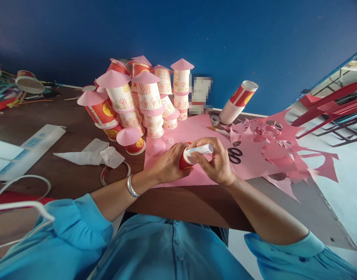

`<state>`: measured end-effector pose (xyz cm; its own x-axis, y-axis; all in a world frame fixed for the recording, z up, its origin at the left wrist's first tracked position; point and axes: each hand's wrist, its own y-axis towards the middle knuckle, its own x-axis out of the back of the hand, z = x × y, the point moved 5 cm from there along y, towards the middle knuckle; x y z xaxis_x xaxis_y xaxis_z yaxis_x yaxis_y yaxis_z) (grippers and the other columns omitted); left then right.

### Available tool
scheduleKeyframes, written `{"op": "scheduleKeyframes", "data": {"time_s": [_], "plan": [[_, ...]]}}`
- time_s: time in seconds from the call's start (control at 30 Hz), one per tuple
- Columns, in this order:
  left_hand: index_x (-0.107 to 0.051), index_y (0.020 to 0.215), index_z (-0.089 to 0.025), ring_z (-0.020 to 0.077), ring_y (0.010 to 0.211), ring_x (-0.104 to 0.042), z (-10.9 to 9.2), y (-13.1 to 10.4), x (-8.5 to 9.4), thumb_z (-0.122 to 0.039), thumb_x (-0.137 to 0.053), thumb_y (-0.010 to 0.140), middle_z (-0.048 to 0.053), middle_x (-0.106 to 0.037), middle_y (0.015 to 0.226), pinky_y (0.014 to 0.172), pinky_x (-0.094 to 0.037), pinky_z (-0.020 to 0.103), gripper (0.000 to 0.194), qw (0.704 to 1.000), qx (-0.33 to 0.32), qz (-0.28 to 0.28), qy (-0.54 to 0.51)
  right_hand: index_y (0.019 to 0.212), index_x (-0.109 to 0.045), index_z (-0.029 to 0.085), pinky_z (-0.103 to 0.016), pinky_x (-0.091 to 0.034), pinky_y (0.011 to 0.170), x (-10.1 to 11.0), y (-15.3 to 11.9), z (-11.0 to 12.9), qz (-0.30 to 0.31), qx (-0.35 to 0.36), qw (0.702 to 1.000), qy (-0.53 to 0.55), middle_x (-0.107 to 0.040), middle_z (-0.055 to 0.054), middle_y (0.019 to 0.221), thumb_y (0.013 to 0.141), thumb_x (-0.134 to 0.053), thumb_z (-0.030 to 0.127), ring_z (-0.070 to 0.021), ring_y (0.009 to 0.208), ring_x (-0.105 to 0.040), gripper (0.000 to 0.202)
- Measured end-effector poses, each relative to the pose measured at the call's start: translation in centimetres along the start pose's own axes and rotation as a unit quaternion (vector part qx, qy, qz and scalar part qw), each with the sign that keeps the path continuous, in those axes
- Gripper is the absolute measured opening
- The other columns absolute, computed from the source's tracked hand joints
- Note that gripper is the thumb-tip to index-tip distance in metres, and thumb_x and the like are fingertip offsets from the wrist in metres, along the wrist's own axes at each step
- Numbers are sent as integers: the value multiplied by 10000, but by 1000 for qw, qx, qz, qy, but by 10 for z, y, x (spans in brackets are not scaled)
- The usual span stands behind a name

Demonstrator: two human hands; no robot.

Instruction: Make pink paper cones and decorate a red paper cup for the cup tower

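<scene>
The left hand (168, 165) is closed around a small red paper cup (184, 160). The right hand (215, 161) grips a white glue stick (200, 149) touching the cup's rim, above the pink paper sheet (193, 132).

1. Glue stick (200, 149): smooth white plastic tube with a printed label, slight sheen; held in right hand (215, 161).
2. Red paper cup (183, 160): glossy coated paper, gripped by left hand (168, 163).
3. Pink paper sheet (193, 132): matt, flat, near the table's front edge.
4. Pink offcuts (272, 149): same matt paper, curled, towards the right edge.
5. Table (79, 132): dark brown wood-look top, smooth, dull sheen.
6. Scissors (234, 154): black plastic handles, glossy.
7. Bangle (132, 187): shiny metal.
8. Stacked cups (238, 102): white paper, ribbed rims.
9. Sleeves (79, 229): blue cloth, soft, matt.
</scene>
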<state>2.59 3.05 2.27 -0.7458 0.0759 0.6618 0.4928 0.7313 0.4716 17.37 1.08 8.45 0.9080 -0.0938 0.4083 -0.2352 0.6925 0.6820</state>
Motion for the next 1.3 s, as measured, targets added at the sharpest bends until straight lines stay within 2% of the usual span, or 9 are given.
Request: {"op": "scheduleKeyframes", "data": {"time_s": [0.3,0.53,0.77,0.9,1.0,1.07,1.17,1.3], "plan": [[-470,1210,-220,314,1083,-708,-6,1,2,-244,-727,773,108,-678,1151,847,-610,450,507,999,12,17,35,1034,-548,277,-314,-589,707,3,-2,-11,-36,-44,997,-49,-748,5,920,943,-692,316,-178,786,-738,175],[-397,1333,-223,322,1139,-692,-5,0,2,-247,-763,759,117,-661,1238,924,-598,490,682,999,-6,11,44,957,-552,271,-294,-551,628,9,4,-13,-52,-56,990,-118,-716,22,815,937,-677,352,-172,697,-704,150],[-432,1299,-237,316,1119,-687,1,0,2,-291,-813,749,101,-661,1223,915,-588,480,671,999,35,20,26,879,-525,264,-286,-500,550,12,8,-16,-58,-59,984,-160,-679,31,712,924,-656,352,-164,590,-647,164],[-455,1241,-230,296,1077,-679,8,1,6,-293,-805,777,96,-660,1176,891,-578,455,584,999,47,-12,-1,850,-520,266,-280,-492,522,18,5,-9,-99,-46,983,-145,-641,40,680,901,-670,308,-151,551,-605,163],[-461,1204,-224,285,1053,-669,13,2,11,-342,-813,791,97,-652,1171,877,-572,443,556,996,73,-49,-19,891,-544,265,-300,-525,566,22,3,-7,-133,-48,982,-124,-671,15,760,912,-673,323,-162,617,-638,143],[-459,1214,-215,290,1063,-656,13,2,12,-363,-795,811,107,-641,1180,893,-568,457,546,996,79,-47,-22,914,-552,262,-304,-544,594,22,2,-11,-134,-63,983,-104,-682,6,800,928,-670,346,-168,663,-660,145],[-433,1283,-201,302,1126,-626,10,2,10,-307,-721,854,133,-617,1234,966,-552,493,528,998,56,-21,-21,917,-552,257,-286,-549,598,19,3,-20,-121,-87,985,-82,-684,15,809,938,-671,352,-158,676,-667,154],[-361,1400,-160,341,1213,-576,5,1,8,-235,-657,859,188,-574,1317,1036,-519,548,621,1000,2,-10,6,946,-556,261,-276,-557,615,17,4,-28,-107,-88,988,-67,-706,12,828,946,-674,344,-163,707,-694,144]]}}
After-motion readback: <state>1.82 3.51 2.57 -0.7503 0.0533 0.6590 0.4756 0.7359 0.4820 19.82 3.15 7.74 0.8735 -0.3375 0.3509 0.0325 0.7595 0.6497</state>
